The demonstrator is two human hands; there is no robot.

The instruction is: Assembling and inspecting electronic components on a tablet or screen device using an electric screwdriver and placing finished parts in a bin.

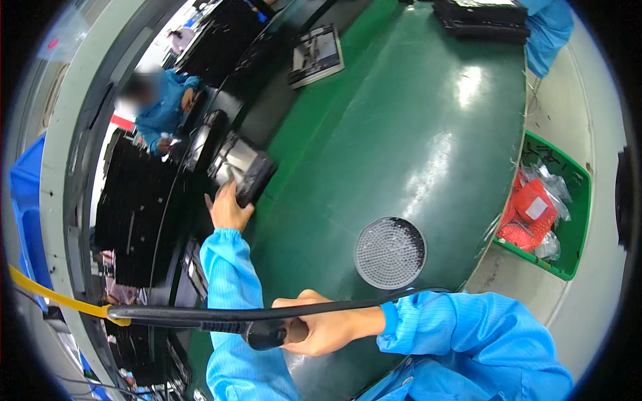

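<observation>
**Left hand out at the dark-and-white unit, right hand full of tool**

So the worker's left hand [229, 214] is over at 9 o'clock, fingers spread and thumb out — not closed around anything. Its fingertips overlap the near edge of a blurry dark-and-white unit [237, 160] at 10 o'clock; can't tell if they're actually touching it.

The right hand [331, 332] is down at 6 o'clock, fingers curled tight around a black handheld tool [266, 335]. A black cable [374, 304] runs across just above that hand, with a yellow cable [60, 296] off toward 8.

At 4 o'clock a round grey dish [384, 257] with a dotted grid sits on the green table [321, 227]. Another flat unit [317, 53] lies at 12, a black stack [481, 23] at 1. Over at 3 — a green bin [576, 224] with red packets [535, 207]. A co-worker [160, 113] in blue is at 10, beyond the unit.
</observation>
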